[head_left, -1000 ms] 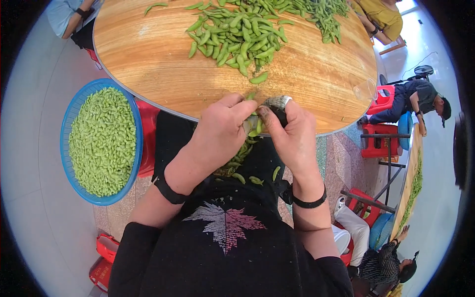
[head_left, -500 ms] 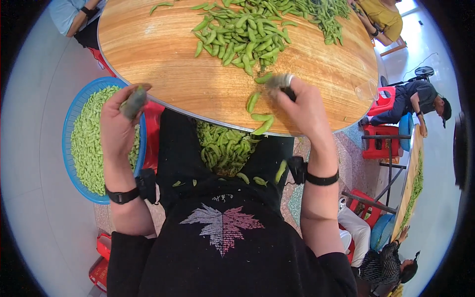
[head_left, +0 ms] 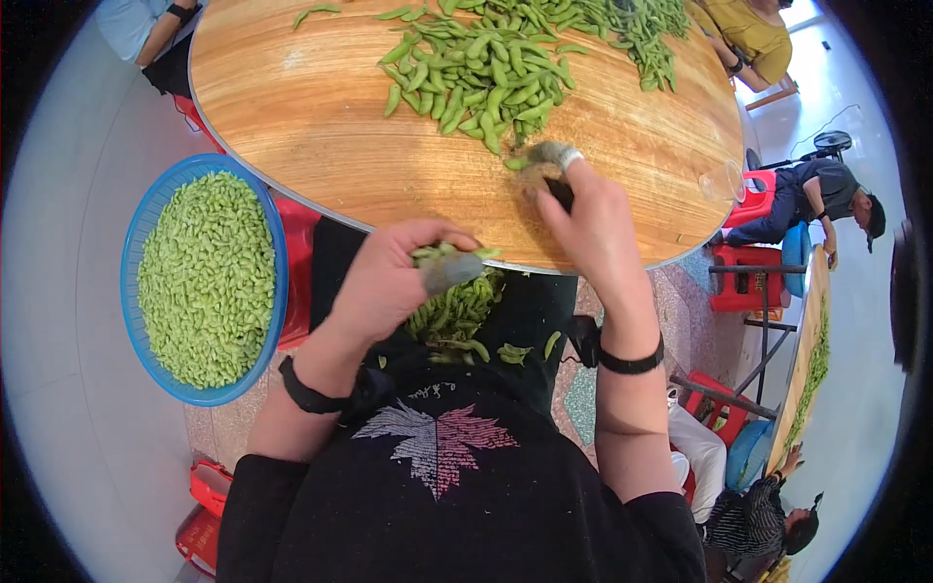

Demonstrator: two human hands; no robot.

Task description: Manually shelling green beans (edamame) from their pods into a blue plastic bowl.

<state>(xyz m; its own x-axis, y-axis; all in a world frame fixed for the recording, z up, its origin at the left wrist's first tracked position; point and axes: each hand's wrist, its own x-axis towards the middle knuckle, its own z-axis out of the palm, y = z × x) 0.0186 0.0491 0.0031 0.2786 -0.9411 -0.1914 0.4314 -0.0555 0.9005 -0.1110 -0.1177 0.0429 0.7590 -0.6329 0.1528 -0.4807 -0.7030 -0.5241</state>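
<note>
Green pods [head_left: 481, 83] on table [head_left: 292, 126]
Left hand [head_left: 384, 277] pinches some; right hand's [head_left: 595, 214] grip unclear; blue basket [head_left: 127, 282] left, clear cup [head_left: 721, 182] right.

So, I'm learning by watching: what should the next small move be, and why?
Probably pinch the single pod with the right hand: it lies just below the pile, right by those fingertips, while the left hand already has green pods. Blur hides whether the right fingertips touch it.
</note>
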